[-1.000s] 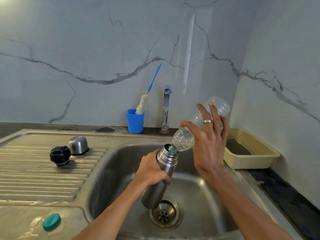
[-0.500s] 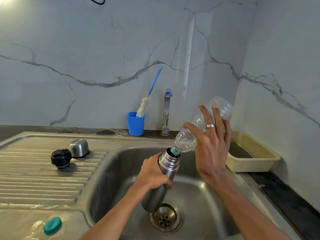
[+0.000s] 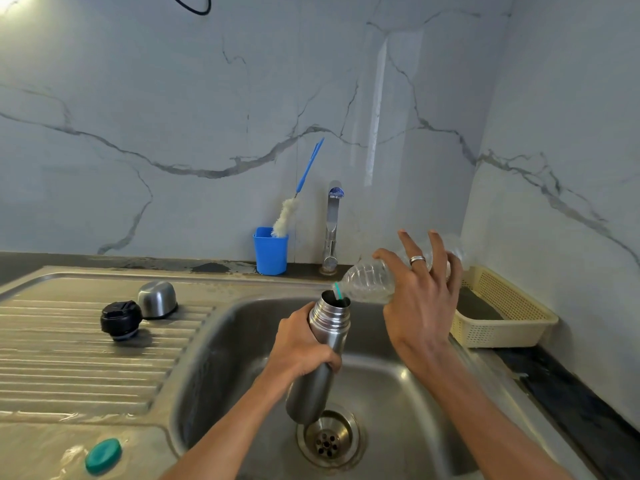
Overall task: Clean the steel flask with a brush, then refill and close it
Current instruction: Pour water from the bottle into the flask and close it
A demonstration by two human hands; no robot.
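Head cam: left hand (image 3: 300, 344) wraps the tall brushed-steel flask (image 3: 322, 355) mid-body over the sink (image 3: 408, 386). Right hand (image 3: 420, 299) grips a clear crinkly plastic bottle (image 3: 372, 284), neck at the flask's mouth just above the left fingers. Steel's rigid, probably slick when wet and getting heavier, so hold mid-body.

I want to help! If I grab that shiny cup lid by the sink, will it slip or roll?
The steel cup lid sits open side down on the ribbed drainboard, so it probably won't roll. Its smooth dome looks slippery, maybe wet. Likely light, being hollow.

Silver flask (image 3: 322, 344), blue cup (image 3: 270, 251), teal cap (image 3: 103, 456).
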